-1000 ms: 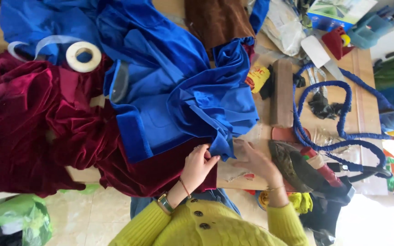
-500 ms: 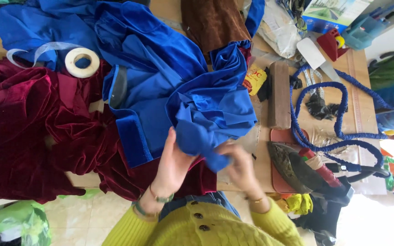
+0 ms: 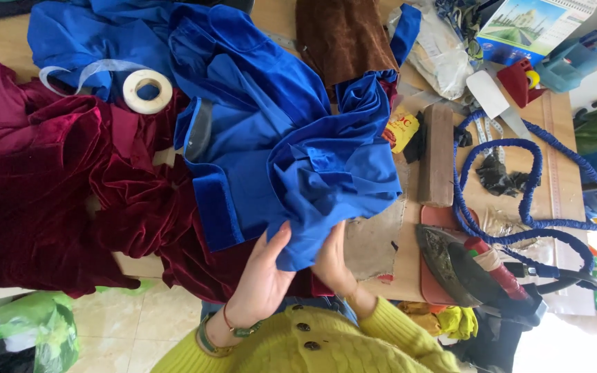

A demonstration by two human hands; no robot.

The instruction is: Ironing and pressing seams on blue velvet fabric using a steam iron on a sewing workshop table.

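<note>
Where the table's near edge meets us, we find both hands closed on one corner of the blue garment [image 3: 291, 145]. Our left hand [image 3: 260, 280] lies flat against its outer face with the thumb over the hem; our right hand [image 3: 333, 262] pinches the same fold from beneath, fingers partly hidden. The garment lies heaped mid-table, overlapping the maroon velvet cloth [image 3: 43, 186]. A roll of white tape [image 3: 148, 91] rests on the fabric farther off, and a flat iron [image 3: 471, 266] stands just right of our hands.

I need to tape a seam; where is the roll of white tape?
The roll of white tape lies upper left in the head view, where the blue fabric meets the dark red velvet.
</note>
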